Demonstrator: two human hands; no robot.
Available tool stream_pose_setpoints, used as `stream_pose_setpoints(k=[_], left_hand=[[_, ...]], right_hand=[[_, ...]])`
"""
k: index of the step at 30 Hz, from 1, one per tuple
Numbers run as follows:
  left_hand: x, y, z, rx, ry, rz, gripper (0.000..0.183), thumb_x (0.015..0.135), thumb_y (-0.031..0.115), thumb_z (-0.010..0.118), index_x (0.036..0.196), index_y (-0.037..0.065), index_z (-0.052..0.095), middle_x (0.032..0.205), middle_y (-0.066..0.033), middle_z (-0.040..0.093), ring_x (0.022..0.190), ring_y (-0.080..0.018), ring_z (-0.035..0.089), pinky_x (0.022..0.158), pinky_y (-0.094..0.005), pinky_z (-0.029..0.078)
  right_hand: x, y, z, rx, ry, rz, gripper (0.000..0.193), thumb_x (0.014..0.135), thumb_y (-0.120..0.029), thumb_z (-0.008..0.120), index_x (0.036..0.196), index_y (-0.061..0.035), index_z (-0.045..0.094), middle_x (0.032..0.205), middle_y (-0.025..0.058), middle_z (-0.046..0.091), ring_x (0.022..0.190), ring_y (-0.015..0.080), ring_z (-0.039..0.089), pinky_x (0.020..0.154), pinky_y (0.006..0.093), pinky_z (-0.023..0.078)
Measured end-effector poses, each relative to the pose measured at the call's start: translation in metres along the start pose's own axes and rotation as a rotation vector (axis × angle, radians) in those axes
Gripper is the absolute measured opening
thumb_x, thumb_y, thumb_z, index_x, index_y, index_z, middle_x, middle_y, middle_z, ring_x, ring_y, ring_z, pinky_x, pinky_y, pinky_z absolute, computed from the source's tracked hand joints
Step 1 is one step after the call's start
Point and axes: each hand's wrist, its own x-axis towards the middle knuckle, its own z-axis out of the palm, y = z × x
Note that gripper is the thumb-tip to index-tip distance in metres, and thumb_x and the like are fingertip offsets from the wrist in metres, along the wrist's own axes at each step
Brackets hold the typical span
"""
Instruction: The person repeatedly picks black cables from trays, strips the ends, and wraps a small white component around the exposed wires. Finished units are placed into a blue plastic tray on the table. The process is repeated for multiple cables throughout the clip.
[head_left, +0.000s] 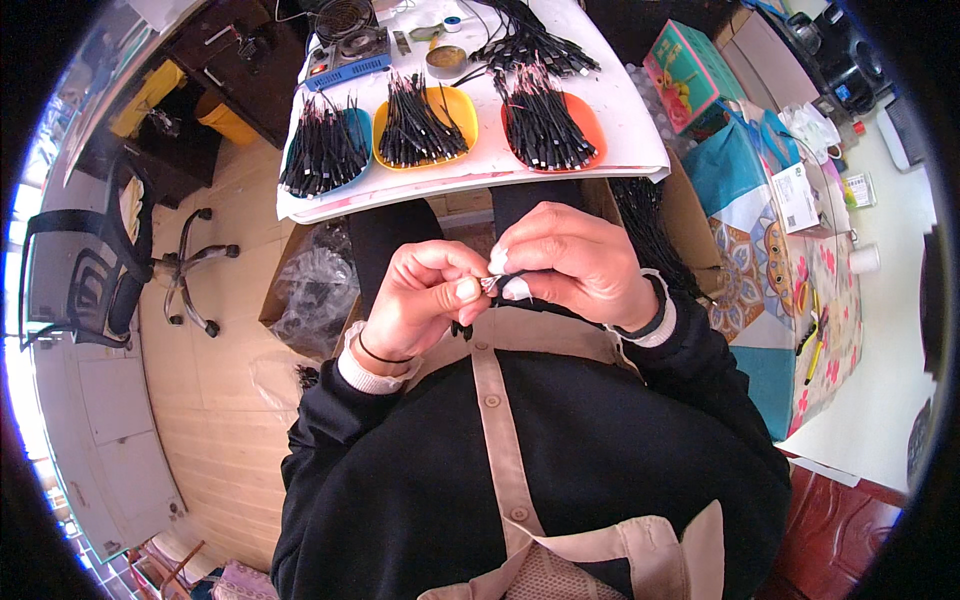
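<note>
My left hand [430,295] and my right hand [575,265] meet in front of my belly, just beyond the near edge of the white table [487,130]. Both are closed in a pinch on a thin black cable, whose fine pale wires [489,284] show between the fingertips. Its black end hangs below my left fingers; most of its length is hidden by the hands. On the table, black cables with plugs lie in bundles in a blue tray [361,128], a yellow tray [466,112] and an orange tray [592,118].
Behind the trays stand a blue device with a fan [350,70], a round tin [446,62] and loose black cables [540,45]. A cardboard box with more cables [655,225] is below right. At left are a plastic bag [320,290] and an office chair [90,250].
</note>
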Motion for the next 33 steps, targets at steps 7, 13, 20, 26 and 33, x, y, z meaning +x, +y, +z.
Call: stream_pose_setpoints(k=[7,13,20,26,33], left_hand=[[0.003,0.013,0.003,0.57,-0.024,0.065,0.007,0.087,-0.001,0.063,0.092,-0.004,0.066,0.073,-0.0064,0.063,0.064,-0.011,0.058,0.059,-0.0244,0.047],[0.01,0.017,0.005,1.071,-0.006,0.255,0.008,0.085,-0.005,0.061,0.091,-0.003,0.066,0.074,-0.0082,0.064,0.063,-0.0115,0.06,0.059,-0.0239,0.049],[0.003,0.011,-0.003,0.607,0.058,0.108,0.006,0.089,-0.001,0.062,0.092,-0.003,0.066,0.076,-0.0033,0.064,0.068,-0.0064,0.056,0.062,-0.0212,0.047],[0.0,0.01,0.002,0.693,0.024,0.131,0.006,0.088,-0.002,0.062,0.091,-0.004,0.066,0.076,-0.0038,0.064,0.067,-0.0067,0.056,0.06,-0.0219,0.046],[-0.002,0.006,0.0,0.546,0.02,0.114,0.007,0.088,0.002,0.064,0.091,-0.004,0.066,0.076,-0.0052,0.063,0.064,-0.0092,0.056,0.06,-0.0225,0.045]], right_hand=[[-0.001,0.001,-0.006,0.355,-0.196,0.488,0.009,0.086,-0.007,0.065,0.092,-0.0017,0.06,0.084,0.0042,0.062,0.078,0.0144,0.059,0.07,0.0262,0.047],[0.0,0.009,-0.008,0.834,-0.227,0.9,0.013,0.093,-0.014,0.06,0.096,-0.0009,0.06,0.09,0.0018,0.061,0.079,0.0086,0.056,0.073,0.0222,0.045],[0.001,-0.004,-0.005,-0.148,-0.087,0.144,0.024,0.075,0.0,0.069,0.097,-0.0047,0.061,0.088,0.0078,0.059,0.08,0.0224,0.06,0.073,0.0329,0.049],[0.002,-0.005,-0.004,-0.069,-0.173,0.197,0.015,0.077,-0.004,0.069,0.09,-0.0031,0.06,0.086,0.0061,0.059,0.078,0.0182,0.058,0.07,0.0312,0.047],[-0.005,-0.008,-0.005,0.899,-0.163,0.951,0.012,0.09,-0.011,0.064,0.096,-0.0014,0.062,0.086,-0.0002,0.061,0.076,0.0067,0.055,0.068,0.0197,0.043]])
